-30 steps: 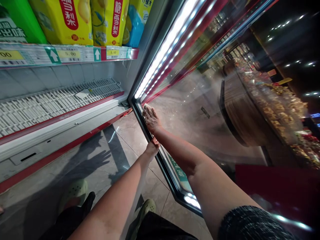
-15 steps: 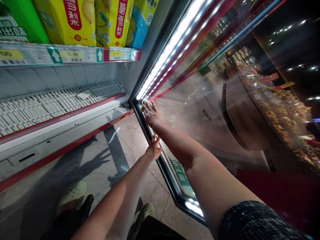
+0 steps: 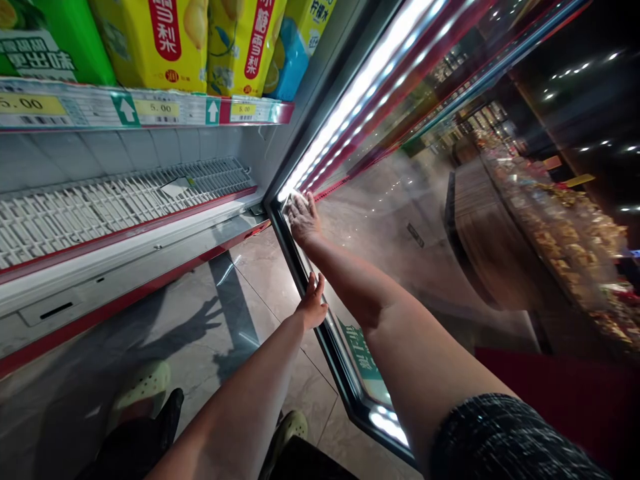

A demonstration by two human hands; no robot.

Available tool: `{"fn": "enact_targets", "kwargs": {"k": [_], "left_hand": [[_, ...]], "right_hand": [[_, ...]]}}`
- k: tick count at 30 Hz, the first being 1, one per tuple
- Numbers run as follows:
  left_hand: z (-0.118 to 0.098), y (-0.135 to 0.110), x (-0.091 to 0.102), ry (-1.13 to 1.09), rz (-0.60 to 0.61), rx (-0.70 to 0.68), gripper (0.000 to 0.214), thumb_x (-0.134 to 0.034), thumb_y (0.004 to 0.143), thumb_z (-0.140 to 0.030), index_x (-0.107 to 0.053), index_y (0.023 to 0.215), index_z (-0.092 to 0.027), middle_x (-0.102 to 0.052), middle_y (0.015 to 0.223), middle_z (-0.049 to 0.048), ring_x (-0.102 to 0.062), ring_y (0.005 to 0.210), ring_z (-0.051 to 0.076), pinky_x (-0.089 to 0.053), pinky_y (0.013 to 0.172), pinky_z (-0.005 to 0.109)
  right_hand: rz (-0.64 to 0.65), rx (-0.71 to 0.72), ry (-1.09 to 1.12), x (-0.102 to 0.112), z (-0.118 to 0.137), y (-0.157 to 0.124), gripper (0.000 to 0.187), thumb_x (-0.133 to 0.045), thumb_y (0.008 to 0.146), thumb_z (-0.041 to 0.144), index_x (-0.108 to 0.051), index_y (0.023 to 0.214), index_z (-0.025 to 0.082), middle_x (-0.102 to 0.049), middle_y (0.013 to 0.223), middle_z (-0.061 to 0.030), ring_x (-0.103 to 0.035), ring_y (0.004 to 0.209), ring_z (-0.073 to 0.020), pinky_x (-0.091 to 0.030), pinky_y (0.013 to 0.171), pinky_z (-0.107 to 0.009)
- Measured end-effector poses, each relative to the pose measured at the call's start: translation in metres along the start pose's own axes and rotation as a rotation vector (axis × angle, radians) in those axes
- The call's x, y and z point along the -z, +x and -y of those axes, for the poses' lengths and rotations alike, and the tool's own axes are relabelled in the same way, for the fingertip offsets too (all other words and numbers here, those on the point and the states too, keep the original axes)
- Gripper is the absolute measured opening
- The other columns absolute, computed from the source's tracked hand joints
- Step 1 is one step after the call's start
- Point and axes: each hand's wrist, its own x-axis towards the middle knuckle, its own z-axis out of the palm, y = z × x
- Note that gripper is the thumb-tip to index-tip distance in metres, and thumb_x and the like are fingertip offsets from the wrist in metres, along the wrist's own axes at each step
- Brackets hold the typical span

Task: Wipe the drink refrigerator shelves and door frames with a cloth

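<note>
My right hand [image 3: 305,220] presses against the inside of a glass door [image 3: 400,207], low in the corner by the hinge. Part of a white cloth [image 3: 298,198] shows at its fingers; the palm hides the rest. My left hand [image 3: 313,305] is at the dark door frame [image 3: 330,350], fingers spread and holding nothing. Whether its fingertips touch the frame, I cannot tell. The door stands open from a refrigerated cabinet, with a bright light strip [image 3: 345,110] along its hinge side.
Yellow drink cartons [image 3: 155,47] and a green pack [image 3: 75,43] stand on a shelf with price tags [image 3: 157,108]. Below is a white wire rack [image 3: 125,200] with a small card [image 3: 176,187] on it. Through the glass, a wooden counter [image 3: 493,227] bears packaged goods. Green clogs [image 3: 145,387] stand on the tiled floor.
The view has shifted slightly, so the shelf sits further right. My left fingers have lifted and spread a little. My right hand remains at the same corner of the glass.
</note>
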Motion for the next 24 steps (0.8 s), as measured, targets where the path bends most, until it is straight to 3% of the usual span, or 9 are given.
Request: {"fn": "enact_targets", "kwargs": {"k": [3,7,12,17,20,22,24], "left_hand": [[-0.003,-0.001,0.002,0.006,0.009,0.001,0.099,-0.058,0.076,-0.003,-0.020,0.166,-0.021,0.005,0.175,0.0093,-0.006,0.161,0.024,-0.019,0.130,0.032],[-0.005,0.001,0.004,0.020,0.032,0.028,0.101,-0.058,0.076,-0.002,-0.019,0.166,-0.022,0.003,0.175,0.0092,-0.005,0.161,0.024,-0.017,0.131,0.033],[-0.005,0.000,0.002,0.040,0.033,0.044,0.103,-0.059,0.076,-0.003,-0.013,0.167,-0.021,0.009,0.174,0.0099,-0.001,0.161,0.022,-0.018,0.130,0.031],[-0.006,0.000,0.002,0.087,0.046,0.063,0.099,-0.058,0.081,-0.004,-0.012,0.167,-0.019,0.006,0.174,0.0118,-0.001,0.161,0.023,-0.019,0.129,0.030],[-0.006,0.001,0.000,0.122,0.027,0.048,0.094,-0.057,0.086,-0.006,-0.012,0.167,-0.018,0.007,0.174,0.0150,-0.004,0.162,0.024,-0.022,0.128,0.032],[-0.004,0.002,-0.001,0.152,0.001,0.025,0.082,-0.060,0.092,-0.015,-0.022,0.164,-0.021,-0.005,0.174,0.0165,-0.017,0.160,0.029,-0.028,0.128,0.042],[-0.003,0.004,-0.001,0.187,-0.024,-0.005,0.064,-0.064,0.095,-0.030,-0.041,0.155,-0.024,-0.029,0.168,0.0152,-0.037,0.150,0.032,-0.038,0.121,0.054]], "right_hand": [[0.020,-0.082,0.002,0.009,0.000,0.002,0.059,-0.032,0.097,0.007,-0.043,0.154,0.004,-0.031,0.168,-0.0194,-0.019,0.161,-0.0252,0.004,0.130,-0.063],[0.104,-0.061,0.032,0.019,0.003,-0.001,0.053,-0.039,0.096,0.009,-0.057,0.145,0.007,-0.048,0.159,-0.0156,-0.036,0.155,-0.0249,-0.003,0.133,-0.053],[-0.005,-0.124,0.050,0.035,-0.003,0.007,0.056,-0.029,0.101,0.013,-0.041,0.155,0.001,-0.030,0.168,-0.0187,-0.011,0.162,-0.0277,0.009,0.129,-0.064],[0.187,-0.064,0.073,0.052,-0.002,0.003,0.050,-0.034,0.100,0.010,-0.056,0.145,0.004,-0.043,0.162,-0.0167,-0.023,0.160,-0.0251,0.004,0.133,-0.056],[0.076,-0.091,0.056,0.066,-0.007,0.002,0.052,-0.033,0.102,0.012,-0.050,0.150,0.005,-0.038,0.165,-0.0160,-0.018,0.161,-0.0262,0.009,0.131,-0.058],[-0.008,-0.132,0.049,0.073,-0.008,-0.003,0.053,-0.032,0.103,0.014,-0.045,0.154,0.004,-0.030,0.168,-0.0164,-0.011,0.162,-0.0265,0.010,0.130,-0.059],[0.022,-0.136,0.052,0.077,-0.005,-0.014,0.053,-0.033,0.104,0.015,-0.045,0.154,0.002,-0.029,0.168,-0.0174,-0.011,0.162,-0.0268,0.007,0.132,-0.058]]}}
